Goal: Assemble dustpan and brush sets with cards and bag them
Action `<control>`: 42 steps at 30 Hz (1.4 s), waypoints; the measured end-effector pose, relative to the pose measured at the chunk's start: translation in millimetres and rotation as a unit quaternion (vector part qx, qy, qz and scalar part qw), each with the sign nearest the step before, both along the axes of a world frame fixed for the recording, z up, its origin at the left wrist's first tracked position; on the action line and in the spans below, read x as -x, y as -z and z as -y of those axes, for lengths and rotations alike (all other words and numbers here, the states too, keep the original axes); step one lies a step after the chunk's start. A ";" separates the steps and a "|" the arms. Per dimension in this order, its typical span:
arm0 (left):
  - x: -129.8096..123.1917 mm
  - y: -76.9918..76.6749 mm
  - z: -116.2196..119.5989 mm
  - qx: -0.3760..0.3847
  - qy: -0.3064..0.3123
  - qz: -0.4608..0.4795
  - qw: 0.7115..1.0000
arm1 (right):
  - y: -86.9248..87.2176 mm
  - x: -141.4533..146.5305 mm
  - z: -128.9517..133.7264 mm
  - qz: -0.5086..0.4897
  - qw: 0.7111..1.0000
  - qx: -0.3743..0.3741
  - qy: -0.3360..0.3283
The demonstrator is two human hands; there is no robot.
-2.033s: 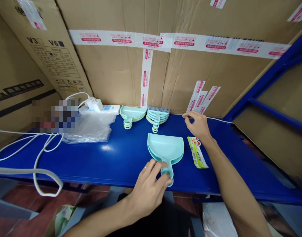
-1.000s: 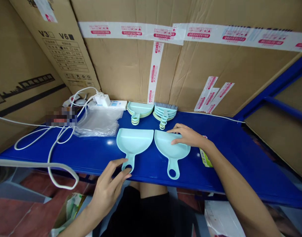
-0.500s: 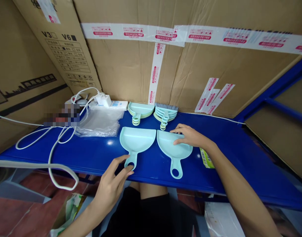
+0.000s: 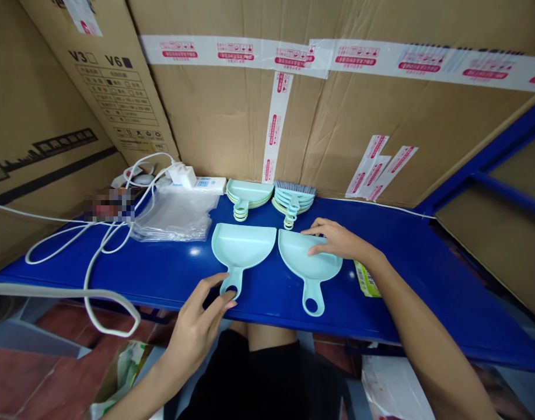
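Note:
Two light-blue dustpans lie side by side on the blue tabletop, handles toward me. The left dustpan (image 4: 244, 245) has its ringed handle pinched between the thumb and fingers of my left hand (image 4: 198, 318). At the upper right rim of the right dustpan (image 4: 303, 256) is my right hand (image 4: 337, 240), its thumb inside the pan and its fingers along the far edge. Behind them stand a stack of dustpans (image 4: 248, 191) and a stack of small brushes (image 4: 293, 201) with grey bristles, both in blue and pale green.
Clear plastic bags (image 4: 175, 216) lie to the left, by a white power strip (image 4: 211, 185) and looping white cables (image 4: 88, 274). A yellow-green packet (image 4: 367, 280) sits partly under my right forearm. Cardboard (image 4: 223, 116) walls the back of the blue table (image 4: 267, 303).
The view has shifted very slightly. Both hands and both dustpans stay in practically the same places.

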State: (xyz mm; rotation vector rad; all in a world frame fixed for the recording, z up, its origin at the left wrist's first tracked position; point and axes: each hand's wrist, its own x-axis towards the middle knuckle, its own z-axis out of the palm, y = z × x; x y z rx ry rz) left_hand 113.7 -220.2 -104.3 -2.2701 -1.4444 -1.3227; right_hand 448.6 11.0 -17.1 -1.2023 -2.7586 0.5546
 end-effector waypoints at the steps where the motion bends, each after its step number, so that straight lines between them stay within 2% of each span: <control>1: 0.5 0.7 -0.3 -0.002 -0.003 -0.003 1.000 | 0.4 -0.1 -0.3 0.000 1.000 0.000 0.001; 17: 1.2 5.4 -2.9 -0.014 -0.028 -0.026 0.999 | 3.0 -0.6 -2.5 -0.007 1.000 -0.010 0.003; 31: 0.3 4.7 -2.6 -0.015 -0.023 -0.029 0.999 | 3.1 -0.7 -1.3 0.001 0.999 -0.030 0.019; 42: -0.8 2.2 -1.6 -0.005 -0.026 -0.024 0.999 | 2.0 -2.4 0.1 0.002 1.000 -0.017 -0.005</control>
